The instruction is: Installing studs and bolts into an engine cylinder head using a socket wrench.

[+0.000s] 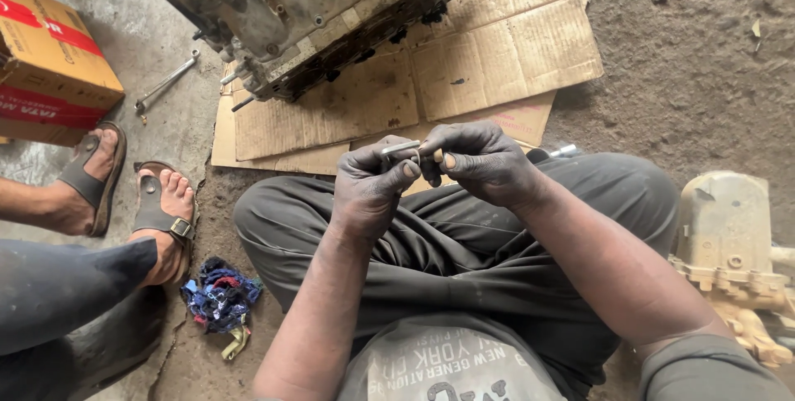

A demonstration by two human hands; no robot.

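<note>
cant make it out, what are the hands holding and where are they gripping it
A small metal bolt, pinched between the fingers of the left hand and right hand; exact hold cannot be told.

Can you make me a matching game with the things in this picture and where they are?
Things:
1. small metal bolt
2. wrench
3. colourful rag
4. engine part

Places:
A. on the flattened cardboard
B. between the left hand and right hand
C. on the floor beside the sandalled feet
D. on the floor next to the cardboard box

Pairs: 1-B, 2-D, 3-C, 4-A
</note>
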